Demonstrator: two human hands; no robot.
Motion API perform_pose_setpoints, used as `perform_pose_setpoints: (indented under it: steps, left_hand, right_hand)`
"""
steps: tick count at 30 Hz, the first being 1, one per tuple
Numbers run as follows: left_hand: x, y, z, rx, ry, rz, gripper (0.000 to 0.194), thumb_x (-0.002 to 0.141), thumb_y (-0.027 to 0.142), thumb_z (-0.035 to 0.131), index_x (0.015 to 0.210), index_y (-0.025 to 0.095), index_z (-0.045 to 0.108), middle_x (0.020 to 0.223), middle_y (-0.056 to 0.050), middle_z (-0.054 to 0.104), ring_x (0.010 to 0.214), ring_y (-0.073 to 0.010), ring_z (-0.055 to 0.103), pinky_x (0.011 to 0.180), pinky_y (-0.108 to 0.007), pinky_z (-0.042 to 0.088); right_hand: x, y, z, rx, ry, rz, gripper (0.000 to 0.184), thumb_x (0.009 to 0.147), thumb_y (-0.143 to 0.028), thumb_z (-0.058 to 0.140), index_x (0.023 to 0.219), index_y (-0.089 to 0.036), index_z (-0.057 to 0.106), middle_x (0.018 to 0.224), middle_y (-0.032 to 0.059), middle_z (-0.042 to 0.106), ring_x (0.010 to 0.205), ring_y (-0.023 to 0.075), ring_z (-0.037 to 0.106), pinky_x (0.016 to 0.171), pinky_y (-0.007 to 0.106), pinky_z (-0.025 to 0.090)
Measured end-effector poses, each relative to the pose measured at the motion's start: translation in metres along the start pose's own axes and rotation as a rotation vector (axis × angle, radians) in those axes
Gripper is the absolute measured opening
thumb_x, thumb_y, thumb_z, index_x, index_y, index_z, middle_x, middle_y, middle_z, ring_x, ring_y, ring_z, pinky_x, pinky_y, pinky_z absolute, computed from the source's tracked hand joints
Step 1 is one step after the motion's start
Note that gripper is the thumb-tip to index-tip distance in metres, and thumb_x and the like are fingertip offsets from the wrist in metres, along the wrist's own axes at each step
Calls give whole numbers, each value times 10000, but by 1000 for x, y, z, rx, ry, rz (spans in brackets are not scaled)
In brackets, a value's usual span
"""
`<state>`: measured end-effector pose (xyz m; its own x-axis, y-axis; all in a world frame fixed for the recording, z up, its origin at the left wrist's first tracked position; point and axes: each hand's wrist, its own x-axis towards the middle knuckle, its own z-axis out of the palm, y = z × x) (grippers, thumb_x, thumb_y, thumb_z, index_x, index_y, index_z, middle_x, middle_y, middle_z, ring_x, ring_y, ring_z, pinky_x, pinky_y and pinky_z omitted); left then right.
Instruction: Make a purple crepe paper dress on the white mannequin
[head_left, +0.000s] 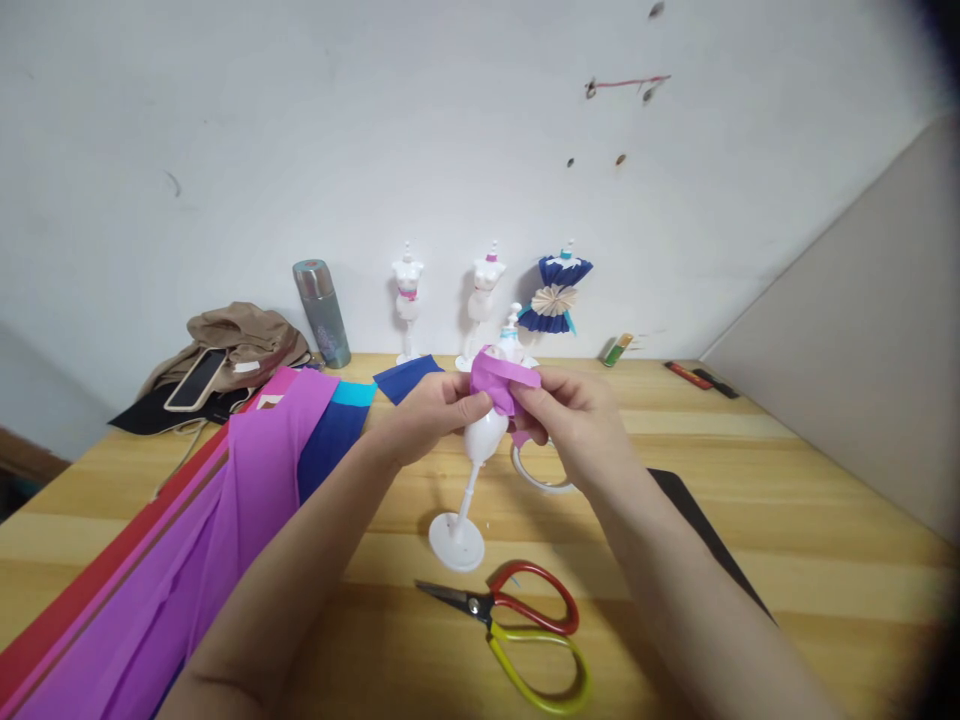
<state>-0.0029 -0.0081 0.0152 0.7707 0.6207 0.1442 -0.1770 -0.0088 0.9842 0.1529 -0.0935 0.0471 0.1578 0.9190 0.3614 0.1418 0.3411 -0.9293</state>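
A small white doll mannequin (pixel 486 437) tilts on its round stand in front of me, between my two hands. A strip of purple crepe paper (pixel 496 378) lies across its chest. My left hand (pixel 442 405) pinches the paper's left side between thumb and fingers. At the right end of the strip, my right hand (pixel 562 405) is closed on the paper, with some fingers hidden behind the mannequin. Scissors (pixel 480 606) with one red and one yellow handle lie on the table below the stand. A white ring (pixel 551 487), perhaps a tape roll, is partly hidden behind my right hand.
Purple crepe paper (pixel 255 480) and blue sheets lie at left, near a phone (pixel 196 380), brown cloth (pixel 244 335) and a flask (pixel 322 315). Two white mannequins (pixel 408 280) and one in a blue paper dress (pixel 559 290) stand by the wall. A black flat object (pixel 701 530) is at right.
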Motion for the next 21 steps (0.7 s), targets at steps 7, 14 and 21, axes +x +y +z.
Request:
perform_pose_setpoints:
  steps: [7,14,21]
  left_hand:
    - [1,-1,-1,-92,-16,-36,623,708,635,784,1006,91,725,829,-114,735,691,-174,683,658,-280,547]
    - [3,-2,-4,-85,-4,-33,608,679,614,819,984,96,732,814,-107,734,706,-173,688,648,-262,541]
    - [4,-6,-5,-85,-2,-19,589,701,617,799,956,90,730,795,-103,725,687,-169,671,615,-252,520]
  right_hand:
    - [0,3,-1,-9,1,-14,360,767,-447,725,557,-198,571,486,-16,551,436,102,444,421,249,347]
    - [0,-3,-4,190,-132,101,402,750,-495,733,557,-187,558,485,-29,511,402,68,345,402,238,224]
    - [3,3,-3,64,-69,109,400,752,-518,709,556,-201,564,505,-14,541,419,75,370,421,251,254]
